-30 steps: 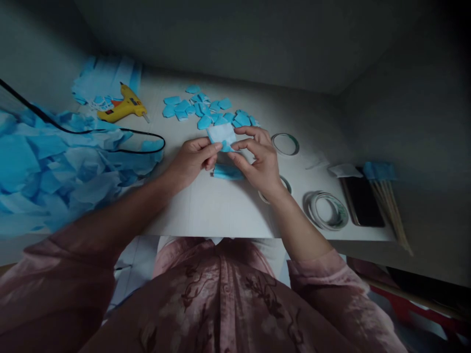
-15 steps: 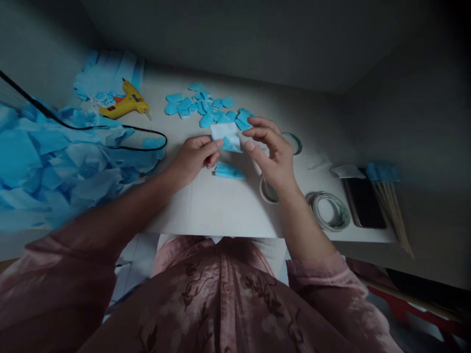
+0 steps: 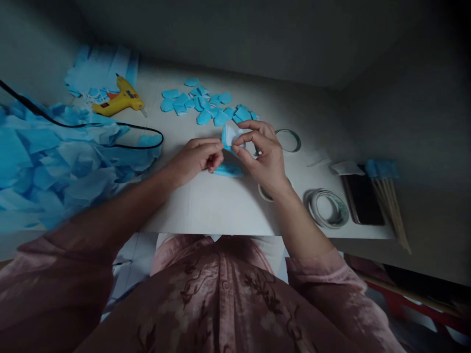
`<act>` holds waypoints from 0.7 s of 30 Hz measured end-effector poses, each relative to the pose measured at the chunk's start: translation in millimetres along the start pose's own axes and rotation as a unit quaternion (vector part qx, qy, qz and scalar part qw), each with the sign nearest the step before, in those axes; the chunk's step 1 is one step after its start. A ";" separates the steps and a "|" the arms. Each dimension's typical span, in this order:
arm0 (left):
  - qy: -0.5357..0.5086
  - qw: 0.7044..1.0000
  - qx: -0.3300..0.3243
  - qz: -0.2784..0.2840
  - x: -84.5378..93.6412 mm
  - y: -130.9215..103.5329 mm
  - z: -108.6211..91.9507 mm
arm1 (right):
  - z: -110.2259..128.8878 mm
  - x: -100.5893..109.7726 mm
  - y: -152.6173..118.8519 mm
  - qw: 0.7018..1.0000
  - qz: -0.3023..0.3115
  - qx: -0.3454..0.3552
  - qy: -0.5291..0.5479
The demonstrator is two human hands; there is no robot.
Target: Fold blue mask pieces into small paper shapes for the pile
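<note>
A small blue-and-white piece of mask fabric (image 3: 230, 134) is raised over the table, its white side partly facing me. My right hand (image 3: 263, 152) pinches it at the right edge between thumb and fingers. My left hand (image 3: 200, 157) is closed, with thumb and forefinger pressed together at its lower left edge. Below my hands lies a folded blue strip (image 3: 228, 170), partly covered by my left fingers. Just beyond the held piece are several cut blue fabric pieces (image 3: 202, 103), spread loosely over the table.
A large heap of blue and white fabric (image 3: 73, 162) fills the left, crossed by a black cord (image 3: 136, 128). Behind it lie a yellow glue gun (image 3: 123, 98) and stacked masks (image 3: 103, 68). On the right are tape rolls (image 3: 327, 208), a dark phone (image 3: 362, 198) and blue-tipped sticks (image 3: 392, 206).
My right thumb and fingers, apart before, have closed on the fabric piece. The piece has turned more upright and shifted slightly right. My left hand stays at its left edge.
</note>
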State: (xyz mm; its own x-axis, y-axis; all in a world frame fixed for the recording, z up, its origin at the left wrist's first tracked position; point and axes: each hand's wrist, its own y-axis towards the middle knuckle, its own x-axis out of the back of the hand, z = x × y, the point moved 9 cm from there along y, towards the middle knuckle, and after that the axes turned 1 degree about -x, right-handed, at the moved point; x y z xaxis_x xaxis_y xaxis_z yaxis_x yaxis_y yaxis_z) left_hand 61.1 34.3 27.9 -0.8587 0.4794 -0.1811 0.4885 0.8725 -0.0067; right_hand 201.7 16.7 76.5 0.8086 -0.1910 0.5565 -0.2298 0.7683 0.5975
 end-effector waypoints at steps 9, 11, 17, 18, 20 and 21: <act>-0.019 0.998 -0.004 -0.059 10.7 0.4 -0.3 | 6.1 1.1 -1.5 1.000 -0.015 -0.016 0.007; -0.017 0.998 0.009 -0.063 10.3 -0.1 0.1 | 5.0 0.9 -2.2 0.999 -0.022 -0.028 0.014; -0.006 0.999 0.019 -0.047 5.3 -0.7 0.1 | -16.6 -8.9 -4.8 0.988 -0.024 -0.102 0.116; -0.006 0.999 0.018 -0.045 5.6 -0.7 1.0 | -21.0 -12.6 -5.6 0.984 -0.018 -0.115 0.136; 0.000 0.999 0.014 -0.040 6.5 -0.4 3.1 | -27.7 -17.4 -7.0 0.977 -0.016 -0.133 0.163; 0.004 0.999 0.010 -0.039 7.3 -0.2 3.6 | -29.7 -18.3 -7.5 0.976 -0.018 -0.137 0.171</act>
State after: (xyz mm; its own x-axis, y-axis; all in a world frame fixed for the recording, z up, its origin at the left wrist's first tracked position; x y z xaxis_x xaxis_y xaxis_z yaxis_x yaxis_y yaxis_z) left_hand 55.3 37.3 22.9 -0.8955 0.4107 -0.1715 0.4229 0.9053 -0.0404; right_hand 204.6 32.5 44.7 0.9575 -0.0426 0.2852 -0.0819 0.9080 0.4108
